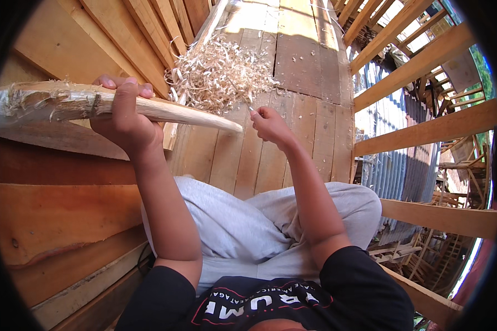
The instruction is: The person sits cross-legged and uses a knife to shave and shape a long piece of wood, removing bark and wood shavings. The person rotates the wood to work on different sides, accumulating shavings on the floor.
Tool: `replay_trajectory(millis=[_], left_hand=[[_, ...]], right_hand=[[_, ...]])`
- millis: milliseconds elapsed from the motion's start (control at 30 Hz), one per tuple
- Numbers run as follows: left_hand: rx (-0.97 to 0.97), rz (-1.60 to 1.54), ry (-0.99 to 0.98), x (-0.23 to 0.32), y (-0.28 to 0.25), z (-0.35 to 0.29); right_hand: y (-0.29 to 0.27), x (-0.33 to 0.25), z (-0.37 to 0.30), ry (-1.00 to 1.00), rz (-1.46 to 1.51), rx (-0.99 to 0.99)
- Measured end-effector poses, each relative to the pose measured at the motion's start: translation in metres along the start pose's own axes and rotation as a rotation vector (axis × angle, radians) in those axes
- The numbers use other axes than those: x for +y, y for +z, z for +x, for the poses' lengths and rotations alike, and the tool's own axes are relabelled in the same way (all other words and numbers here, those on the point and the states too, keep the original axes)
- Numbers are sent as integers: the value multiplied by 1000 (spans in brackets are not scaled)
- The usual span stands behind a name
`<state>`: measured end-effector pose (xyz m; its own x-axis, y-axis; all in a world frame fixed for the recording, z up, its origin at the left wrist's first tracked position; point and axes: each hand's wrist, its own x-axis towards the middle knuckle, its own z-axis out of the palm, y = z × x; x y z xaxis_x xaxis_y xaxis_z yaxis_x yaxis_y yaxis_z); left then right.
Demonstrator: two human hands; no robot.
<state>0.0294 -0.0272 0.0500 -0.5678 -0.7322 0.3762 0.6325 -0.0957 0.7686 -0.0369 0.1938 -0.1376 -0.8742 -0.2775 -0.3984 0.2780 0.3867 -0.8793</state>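
Observation:
My left hand (pixel 130 124) is wrapped round a long pale wooden pole (pixel 185 114), which reaches in from the left edge and tapers to a blunt tip near the middle. Rough bark-like fibres cling to its thick left end, while the part right of my hand looks shaved smooth. Just beyond the tip, apart from it, my right hand (pixel 273 128) is closed. A small pale bit shows at its fingertips, too small to make out. Past both hands, curly wood shavings (pixel 223 74) lie heaped on the plank floor (pixel 259 160).
A board wall (pixel 61 209) rises close on my left. On my right runs a slatted wooden railing (pixel 425 131), with corrugated metal sheets (pixel 395 165) and stacked timber beyond and below. My legs in grey trousers (pixel 232 220) are folded on the floor.

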Motion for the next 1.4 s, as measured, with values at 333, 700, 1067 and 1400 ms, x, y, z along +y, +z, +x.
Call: replay_trajectory(millis=[333,700,1067,1400], left_hand=[[261,200,128,-22,13,-3],[258,239,144,-28,26,-7],[208,305,51,-20,24,1],[-120,170,37,-16,3,11]], right_hand=[[60,-21,-33,-52,-196,-15],[46,8,-16,160,-243,-37],[39,4,-10,335,127,-167],[16,9,6,351,533,-438]])
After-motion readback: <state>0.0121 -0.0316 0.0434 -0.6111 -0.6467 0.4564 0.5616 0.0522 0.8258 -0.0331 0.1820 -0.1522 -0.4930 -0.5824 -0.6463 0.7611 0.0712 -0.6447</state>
